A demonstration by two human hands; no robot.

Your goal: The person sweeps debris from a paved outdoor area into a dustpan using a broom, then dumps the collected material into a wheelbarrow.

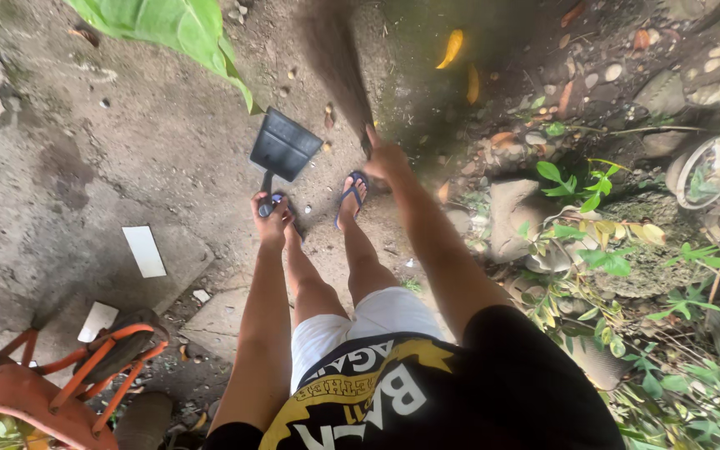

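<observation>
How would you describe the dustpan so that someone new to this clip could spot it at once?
Start at the bare dirt ground ahead of the person's feet. Just above the left hand, which grips its short handle, is the dustpan: a flat, dark, squarish scoop. It is the only smooth, straight-edged dark thing there, unlike the blurred bristly broom beside it, held by the right hand.

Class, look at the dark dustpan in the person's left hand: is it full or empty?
Empty: the dark plastic dustpan in the left hand shows a bare inner surface, no leaves or dirt.
</observation>
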